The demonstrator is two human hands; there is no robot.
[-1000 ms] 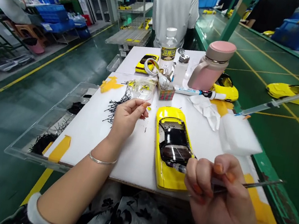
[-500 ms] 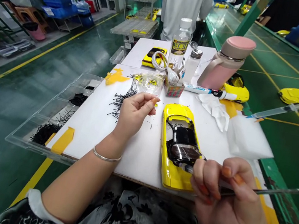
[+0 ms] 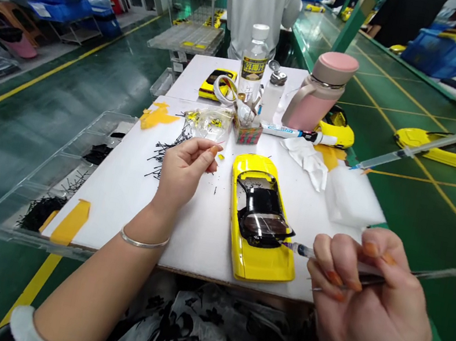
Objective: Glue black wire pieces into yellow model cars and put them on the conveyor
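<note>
A yellow toy car body (image 3: 267,262) with a black roof and dark clear windshield lies on the white board. My left hand (image 3: 184,168) is closed in a pinch beyond the car's left side; a thin reddish sliver shows at its fingertips, too small to name. In my closed right hand (image 3: 373,296) is a slim syringe (image 3: 304,250), its tip pointing left at the car's right side near the windshield. A long thin metal-looking tool (image 3: 450,273) also sticks out of that hand to the right; its kind is unclear.
Black stalk-like parts (image 3: 165,150) and a bag of small yellow parts (image 3: 210,123) lie beyond my left hand. Farther back stand a bottle (image 3: 254,63), a glass jar (image 3: 273,96) and a pink flask (image 3: 324,90). A clear divided tray (image 3: 6,202) sits left; another syringe (image 3: 421,149) lies right.
The view has shifted, so the table things sit farther left. My right hand has drawn the syringe rightward from the windshield to the car's edge. My left hand keeps its pinch.
</note>
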